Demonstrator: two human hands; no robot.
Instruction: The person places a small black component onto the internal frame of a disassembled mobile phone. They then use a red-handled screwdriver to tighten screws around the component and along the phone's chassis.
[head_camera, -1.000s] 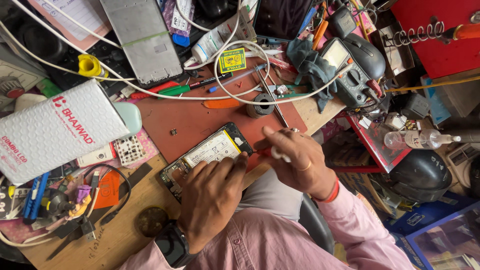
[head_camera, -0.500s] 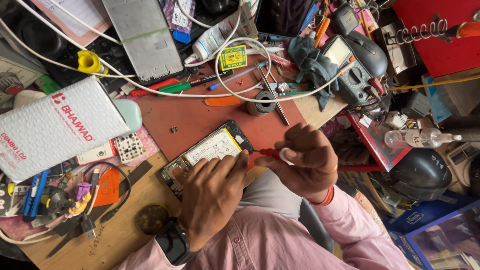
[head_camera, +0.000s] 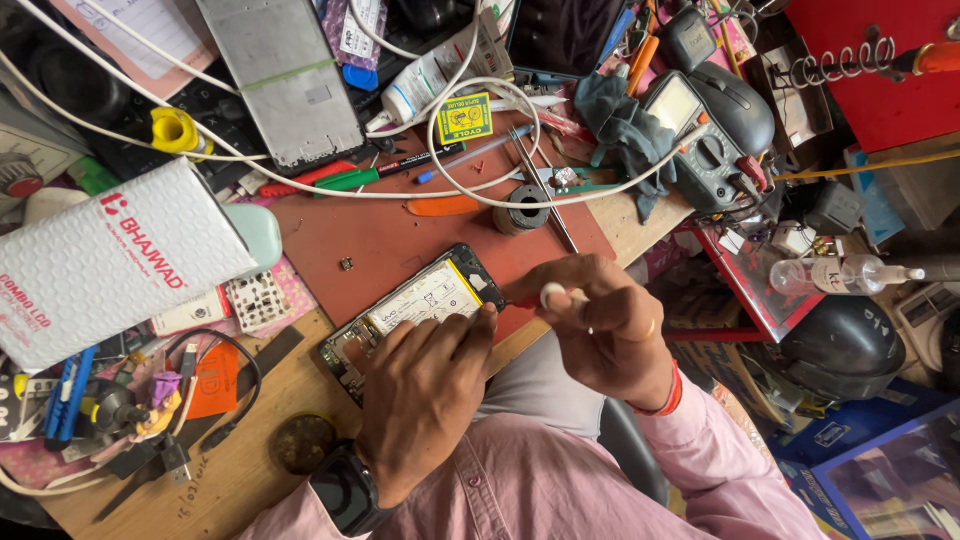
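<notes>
Sprawling across the cluttered workbench (head_camera: 250, 470), a red mat (head_camera: 400, 235) carried the opened phone (head_camera: 415, 310), which lay back-off with its innards bared near the bench's front edge. The left hand (head_camera: 425, 390) pressed flat on its lower end, fingers spread. The right hand (head_camera: 605, 325) pinched a red-handled screwdriver (head_camera: 550, 295) beside the phone's corner. Disassembly looked begun; internal work seemingly remained.

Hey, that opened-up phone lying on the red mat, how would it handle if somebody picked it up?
The opened black smartphone is thin and flat, so probably light and stiff. Its exposed insides look fragile. The left hand presses on its near edge, suggesting it could slide on the red work mat.
</notes>
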